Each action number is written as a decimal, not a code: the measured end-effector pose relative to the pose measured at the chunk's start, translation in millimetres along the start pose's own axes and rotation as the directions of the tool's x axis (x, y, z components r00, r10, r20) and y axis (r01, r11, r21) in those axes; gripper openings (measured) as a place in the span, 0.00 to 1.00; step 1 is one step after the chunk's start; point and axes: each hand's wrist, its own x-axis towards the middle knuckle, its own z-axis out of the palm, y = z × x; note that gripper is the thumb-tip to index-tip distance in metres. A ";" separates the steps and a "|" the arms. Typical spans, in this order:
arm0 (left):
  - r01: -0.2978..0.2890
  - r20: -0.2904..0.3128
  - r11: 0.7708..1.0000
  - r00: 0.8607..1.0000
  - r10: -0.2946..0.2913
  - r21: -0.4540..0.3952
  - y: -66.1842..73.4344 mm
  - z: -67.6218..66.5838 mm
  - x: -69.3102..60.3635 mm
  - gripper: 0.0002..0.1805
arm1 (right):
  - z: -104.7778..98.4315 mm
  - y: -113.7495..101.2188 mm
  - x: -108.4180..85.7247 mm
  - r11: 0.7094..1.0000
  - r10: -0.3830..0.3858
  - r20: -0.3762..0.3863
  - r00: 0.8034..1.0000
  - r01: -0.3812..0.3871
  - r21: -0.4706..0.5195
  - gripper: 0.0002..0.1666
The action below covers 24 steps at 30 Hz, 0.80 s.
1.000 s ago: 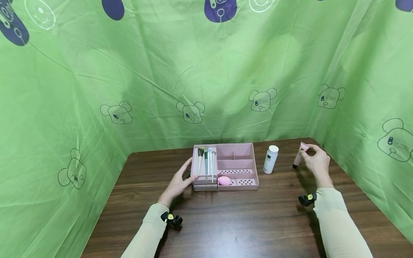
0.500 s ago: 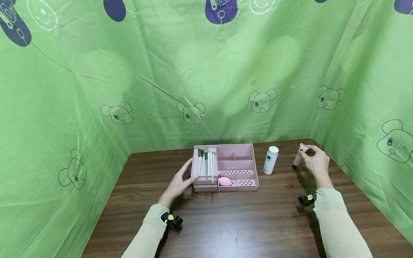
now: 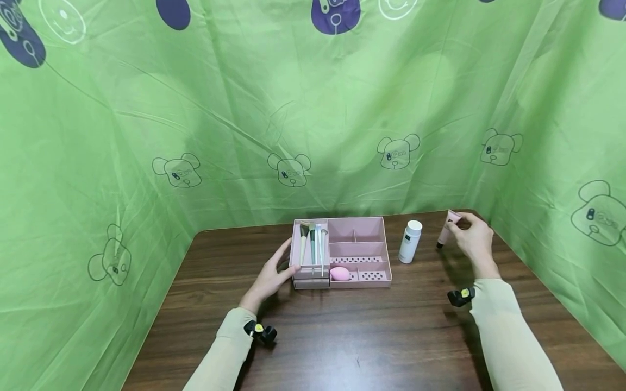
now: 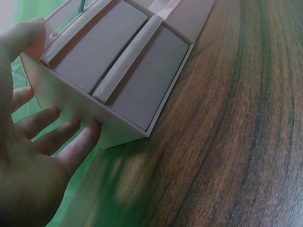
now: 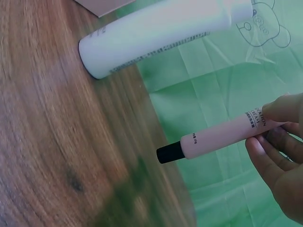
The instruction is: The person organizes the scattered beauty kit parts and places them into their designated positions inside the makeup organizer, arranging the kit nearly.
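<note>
My left hand (image 3: 267, 278) rests against the left side of a pink desk organizer (image 3: 359, 218), its fingers nearly straight and the thumb at the upper front edge. In the left wrist view the fingertips touch the organizer's side wall (image 4: 71, 101). At the right, my right hand (image 3: 475, 243) pinches a pink cream tube (image 3: 444, 232) near its flat end. The tube's black cap (image 5: 170, 152) points downward, tilted, and appears off the table in the right wrist view. Left of the tube a white bottle (image 3: 409, 243) stands upright, with the organizer beyond it.
Several makeup brushes (image 3: 313, 244) lie in the organizer's left tray. A pink makeup sponge (image 3: 339, 274) sits in its front compartment. Below the tray are two drawers (image 4: 147, 75). A green cloth (image 3: 342, 136) hangs behind and beside the brown wooden table (image 3: 371, 331).
My right hand has moved a little to the left with the cream tube, which has shifted left and slightly up in the head view. The left hand and the organizer stay where they were.
</note>
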 end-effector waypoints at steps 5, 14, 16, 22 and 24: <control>-0.010 -0.001 1.000 1.000 0.010 0.009 0.1 -0.1 0.4 0.44 | 1.7 -5.4 1.1 1.000 -0.029 -0.007 1.000 0.029 0.002 0.22; 0.010 0.007 1.000 1.000 -0.010 -0.001 3.4 0.1 0.3 0.44 | 3.0 -20.2 1.5 0.999 -0.044 0.000 0.999 0.044 0.011 0.22; 0.013 0.008 1.000 1.000 -0.013 0.000 3.4 0.0 0.2 0.44 | 3.4 -24.4 1.5 0.999 -0.051 0.001 0.999 0.051 0.015 0.22; 0.014 0.010 1.000 1.000 -0.014 -0.002 3.1 -0.2 0.4 0.44 | 4.5 -38.3 0.8 0.997 -0.076 0.014 0.997 0.076 0.026 0.22; 0.019 0.010 1.000 1.000 -0.019 -0.001 3.0 -0.3 0.6 0.44 | 5.1 -43.4 0.3 0.996 -0.080 0.022 0.997 0.079 0.029 0.22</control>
